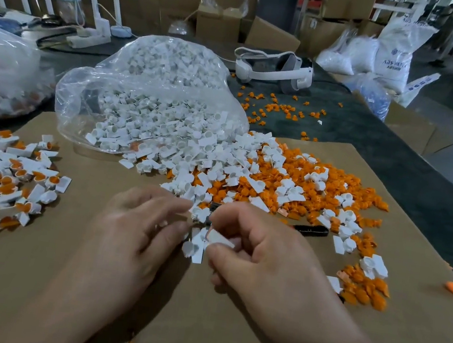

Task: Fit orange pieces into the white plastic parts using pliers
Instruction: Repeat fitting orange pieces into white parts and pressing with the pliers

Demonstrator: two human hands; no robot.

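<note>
On the cardboard [56,278]: white part [219,239], likely light, stiff, slippery, pinched by its tab in right hand [270,260]; left hand [134,231] grip unclear.

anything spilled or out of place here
Yes: loose orange pieces lie scattered on the dark table beyond the cardboard sheet, near a white headset, away from the main pile.

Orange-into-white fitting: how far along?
Done: pile of white plastic parts with orange inserts, at left. In hand: right hand pinches a flat white plastic part; left hand alongside, grip unclear. Left: mixed heap of loose white and orange pieces, plus a clear bag of white parts.
</note>
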